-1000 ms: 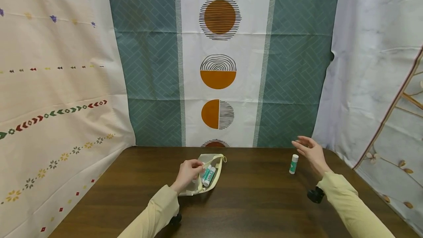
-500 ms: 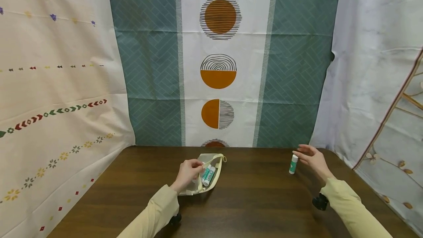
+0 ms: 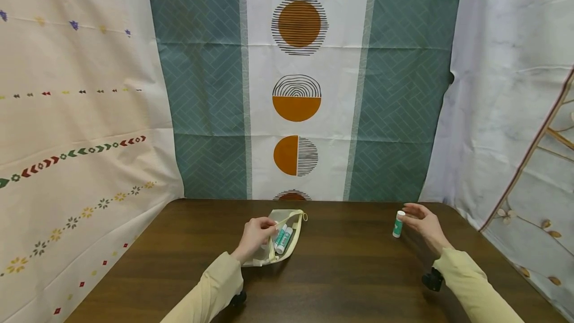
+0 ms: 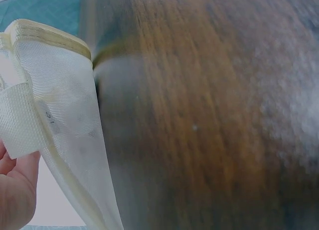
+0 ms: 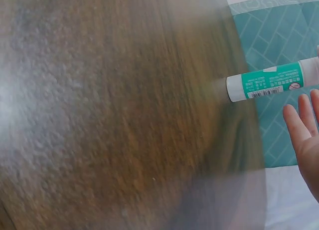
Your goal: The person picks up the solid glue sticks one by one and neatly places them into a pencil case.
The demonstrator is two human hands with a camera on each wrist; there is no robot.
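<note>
In the head view, my left hand (image 3: 256,236) pinches the rim of a pale yellow mesh zipper pouch (image 3: 292,249), lying with its mouth parted. Inside the pouch are two green-and-white glue sticks (image 3: 284,241). The left wrist view shows a fabric tab (image 4: 22,122) of the pouch by my thumb and fingers. To the right, one more glue stick (image 3: 397,225) stands upright on the table. My right hand (image 3: 426,226) is at its white cap, thumb against or just beside it. In the right wrist view, several extended fingers (image 5: 297,127) lie close to the cap; its end is cut off.
The dark wooden table (image 3: 341,273) extends between the pouch and the standing glue stick. Behind its far edge hangs a green and white patterned cloth (image 3: 206,163). Light cloths hang at the left (image 3: 89,148) and right (image 3: 493,128).
My right hand has come down from above and beside the standing glue stick to its cap. The glue stick stays in place. My left hand keeps its hold on the pouch.
</note>
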